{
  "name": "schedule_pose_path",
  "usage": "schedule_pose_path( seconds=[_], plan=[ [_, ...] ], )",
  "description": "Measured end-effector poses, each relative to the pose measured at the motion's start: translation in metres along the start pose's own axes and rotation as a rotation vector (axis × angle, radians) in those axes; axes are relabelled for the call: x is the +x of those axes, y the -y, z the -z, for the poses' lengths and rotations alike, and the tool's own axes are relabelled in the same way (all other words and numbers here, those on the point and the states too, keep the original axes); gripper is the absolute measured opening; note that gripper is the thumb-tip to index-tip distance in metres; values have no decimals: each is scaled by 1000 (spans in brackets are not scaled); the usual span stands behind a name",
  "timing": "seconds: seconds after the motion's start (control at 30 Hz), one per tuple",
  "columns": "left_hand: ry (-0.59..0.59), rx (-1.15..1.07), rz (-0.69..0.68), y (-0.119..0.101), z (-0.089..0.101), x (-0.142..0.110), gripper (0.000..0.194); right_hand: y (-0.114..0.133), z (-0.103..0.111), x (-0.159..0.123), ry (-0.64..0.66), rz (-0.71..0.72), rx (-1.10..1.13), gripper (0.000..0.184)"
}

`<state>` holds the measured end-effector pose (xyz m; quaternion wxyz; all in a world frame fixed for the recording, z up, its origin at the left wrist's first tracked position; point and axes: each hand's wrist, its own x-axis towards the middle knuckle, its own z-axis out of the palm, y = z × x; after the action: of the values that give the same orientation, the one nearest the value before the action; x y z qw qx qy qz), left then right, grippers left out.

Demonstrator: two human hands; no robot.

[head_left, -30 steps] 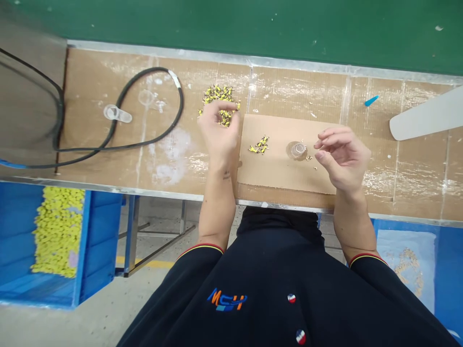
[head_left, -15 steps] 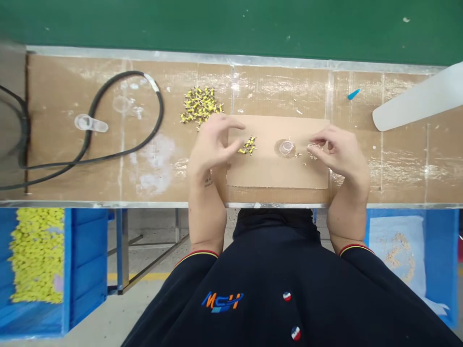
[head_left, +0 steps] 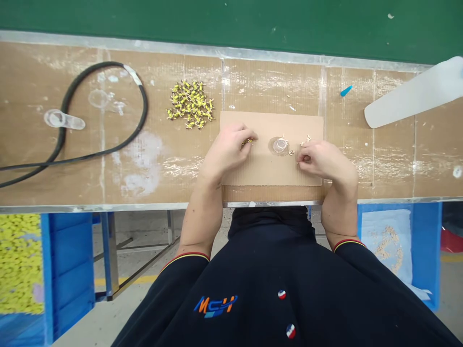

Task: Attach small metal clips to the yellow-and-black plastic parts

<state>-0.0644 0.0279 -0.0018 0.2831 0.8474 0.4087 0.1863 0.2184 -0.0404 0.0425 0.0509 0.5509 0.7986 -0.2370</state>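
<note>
Nearest: dark shirt [head_left: 253, 279] with logo and buttons. Left of it, below desk height, blue bin [head_left: 72, 270] with heap of yellow pieces [head_left: 20, 265]. Right of it, another blue bin [head_left: 427, 250], pale sheet [head_left: 405, 226] inside with beige bits [head_left: 388, 248] on top.

Then desk [head_left: 173, 188], with cardboard sheet [head_left: 267, 173] lying flat near the front edge. Right hand [head_left: 323, 159] over right end of cardboard, fingers curled in close to thumb; can't tell what, if anything, is held. Small pale parts [head_left: 306, 140] just beyond those fingers. Left hand [head_left: 229, 147] over left end of cardboard, fingers part curled, gap left to thumb, small yellow parts [head_left: 248, 141] showing in the gap; can't tell if gripped or only touched. Between the hands, clear cup [head_left: 279, 145] on cardboard, apart from both, a few pale bits beside it.

Farther back on desk: clear plastic piece [head_left: 74, 122] across looped black cord [head_left: 142, 108], far left. Bigger pile of yellow parts [head_left: 193, 103] left of cardboard. Long white object [head_left: 408, 96] at right, small blue cone [head_left: 346, 90] near its tip. Farthest: green surface [head_left: 231, 24] past the back edge.
</note>
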Motion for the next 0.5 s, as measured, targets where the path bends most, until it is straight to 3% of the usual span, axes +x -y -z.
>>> schedule_pose_path(
  seconds=[0.13, 0.3, 0.4, 0.5],
  plan=[
    [-164, -134, -27, 1, -1, 1, 21, -2, 2, -1, -102, 75, 24, 14],
    [-518, -685, -13, 7, 1, 3, 29, -12, 5, -9, -459, 369, 420, 12],
    [-530, -1013, 11, 2, -1, 6, 37, -8, 0, -10, -565, 469, 663, 20],
    [-434, -1283, 13, -17, -6, 7, 40, 2, -7, -5, -633, 538, 842, 22]
  ],
)
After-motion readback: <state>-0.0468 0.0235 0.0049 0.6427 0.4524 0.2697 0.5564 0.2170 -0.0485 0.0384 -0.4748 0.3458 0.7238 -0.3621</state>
